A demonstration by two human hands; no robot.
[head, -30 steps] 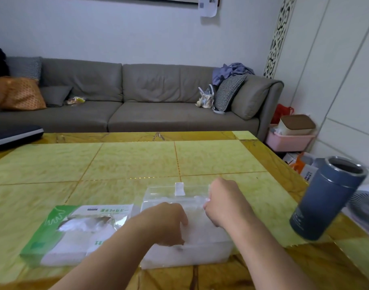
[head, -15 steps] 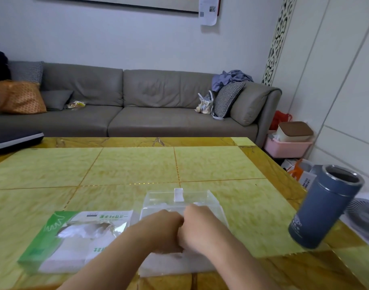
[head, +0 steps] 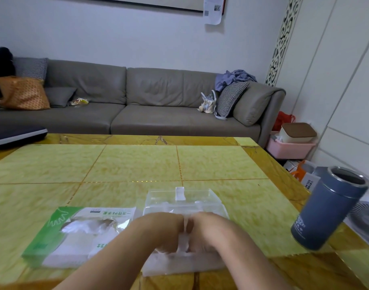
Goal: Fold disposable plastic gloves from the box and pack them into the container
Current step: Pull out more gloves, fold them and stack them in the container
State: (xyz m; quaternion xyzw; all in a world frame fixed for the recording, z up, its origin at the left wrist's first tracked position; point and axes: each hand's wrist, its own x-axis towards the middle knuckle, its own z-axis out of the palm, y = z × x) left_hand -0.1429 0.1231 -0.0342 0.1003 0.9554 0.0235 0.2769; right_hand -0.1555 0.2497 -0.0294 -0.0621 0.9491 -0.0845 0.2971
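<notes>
- The 2 hands are pressed down together inside the clear container at the near edge of the table, knuckles nearly touching.
- The left hand is curled into a loose fist, and the right hand is curled the same way just beside it. A strip of filmy white plastic shows in the narrow gap between them, so both seem to be bunched on the gloves, though the fingertips are hidden and I cannot tell exactly how they grip.
- The container's hinged lid stands open on the far side, with a small clear tab at its middle.
- To the left, touching or just beside the container, lies the green and white glove box, flat, its torn window showing more crumpled film inside.
- A blue tumbler stands well to the right, near the table's edge, open at the top.
- In my judgement, this film will be very light, limp and slippery, springing back up when released. It is better pinned flat with the whole palm than pinched at 1 corner, and the lid should probably come down while 1 hand holds the stack.
</notes>
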